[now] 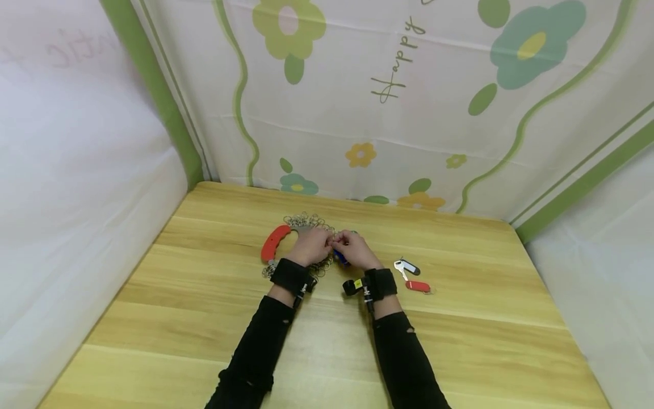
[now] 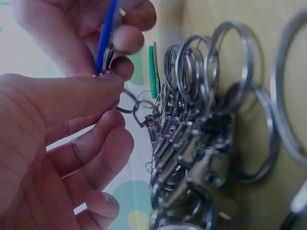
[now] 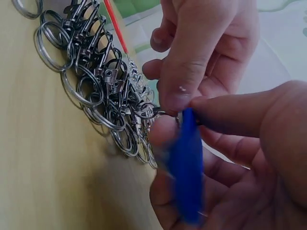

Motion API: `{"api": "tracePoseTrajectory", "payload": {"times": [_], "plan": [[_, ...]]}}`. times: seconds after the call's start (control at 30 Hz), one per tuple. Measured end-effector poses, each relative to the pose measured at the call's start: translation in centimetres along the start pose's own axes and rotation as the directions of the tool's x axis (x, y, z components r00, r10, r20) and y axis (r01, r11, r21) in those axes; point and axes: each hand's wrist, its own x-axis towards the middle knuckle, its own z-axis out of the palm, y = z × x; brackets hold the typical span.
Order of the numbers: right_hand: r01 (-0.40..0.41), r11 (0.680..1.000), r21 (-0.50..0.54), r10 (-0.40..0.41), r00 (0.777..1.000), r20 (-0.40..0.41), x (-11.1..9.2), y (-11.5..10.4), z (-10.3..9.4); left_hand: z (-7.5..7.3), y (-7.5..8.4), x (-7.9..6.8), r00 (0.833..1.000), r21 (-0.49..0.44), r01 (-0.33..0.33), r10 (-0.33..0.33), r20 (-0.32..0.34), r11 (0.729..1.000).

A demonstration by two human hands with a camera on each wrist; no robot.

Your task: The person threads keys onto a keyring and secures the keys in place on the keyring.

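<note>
Blue tag and ring, held in two hands above a table

Grip, left: left hand (image 1: 314,246), thumb and fingertips pinched together on a small ring (image 2: 125,101); the other fingers loosely bent. The ring shows below the thumb and is linked to a metal clasp (image 2: 146,117).

Grip, right: right hand (image 1: 353,250), thumb and fingers closed on a blue tag (image 3: 188,167). The tag lies between the two hands, its end meeting the left fingertips. Whether tag and ring are joined cannot be told; fingertips cover the spot.

Beside the grip: one holder with a red handle (image 1: 276,243), left of the hands, flat on the table. Around its edge, many clips (image 3: 108,76) and metal rings (image 2: 230,67), densely bunched; the left hand covers part of them.

Right of the right hand, apart from it: one black tag (image 1: 410,267), far; one silver key (image 1: 402,268), just beside it at left; one red tag (image 1: 418,286), nearer, close to the key's tip.

Worn: two black wristbands (image 1: 290,275), one per wrist; two black sleeves (image 1: 261,335) with small holes.

Surround: wooden table (image 1: 475,341), pale grain; white curtain (image 1: 327,113) at the far side, printed with flowers and "Happy".
</note>
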Motion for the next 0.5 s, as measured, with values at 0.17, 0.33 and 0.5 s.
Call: {"api": "tracePoseTrajectory", "payload": {"times": [0.17, 0.33, 0.5], "plan": [[-0.002, 0.997, -0.072, 0.003, 1.000, 0.009, -0.1, 0.0, -0.5, 0.0, 0.1, -0.2, 1.000, -0.025, -0.020, 0.020, 0.006, 0.999], [0.026, 0.977, -0.211, -0.012, 0.998, 0.067, 0.3, 0.0, -1.3, -0.4, 0.0, -0.5, 1.000, -0.049, -0.023, 0.023, -0.001, 0.999], [0.060, 0.945, -0.321, -0.018, 0.991, 0.132, 0.9, 0.2, -2.3, -1.2, -0.3, -0.9, 0.999, -0.051, -0.032, 0.031, -0.014, 0.998]]}}
